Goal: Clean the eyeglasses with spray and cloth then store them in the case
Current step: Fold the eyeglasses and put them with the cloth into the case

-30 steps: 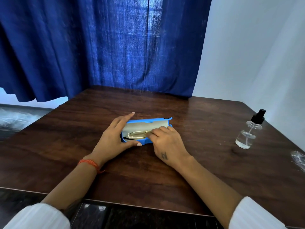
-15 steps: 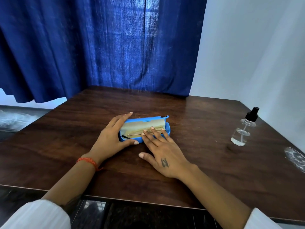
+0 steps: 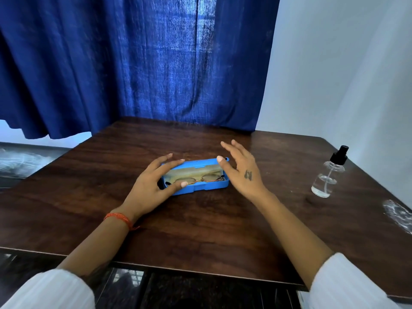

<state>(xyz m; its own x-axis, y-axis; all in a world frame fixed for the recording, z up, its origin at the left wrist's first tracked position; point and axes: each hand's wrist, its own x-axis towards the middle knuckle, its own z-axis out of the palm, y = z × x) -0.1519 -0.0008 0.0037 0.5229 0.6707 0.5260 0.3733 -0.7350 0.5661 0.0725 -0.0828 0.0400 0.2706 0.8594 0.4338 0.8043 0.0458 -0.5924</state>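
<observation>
An open blue case (image 3: pixel 207 188) lies at the middle of the dark wooden table (image 3: pixel 200 230). Thin gold-rimmed eyeglasses (image 3: pixel 200 179) lie folded inside it on a pale lining. My left hand (image 3: pixel 153 181) holds the case's left end, thumb on the near rim and fingers over the far lid edge. My right hand (image 3: pixel 242 169) hovers at the case's right end with fingers straight and spread, holding nothing. A clear spray bottle (image 3: pixel 330 175) with a black pump stands at the right of the table.
A blue curtain (image 3: pixel 133 63) hangs behind the table, and a white wall stands at the right. A crumpled clear or pale thing (image 3: pixel 399 214) lies at the table's right edge. The table's front edge is near my forearms.
My right hand has lifted off the eyeglasses and case and moved up to the right end, fingers spread. The eyeglasses now lie uncovered in the case. My left hand stays on the case.
</observation>
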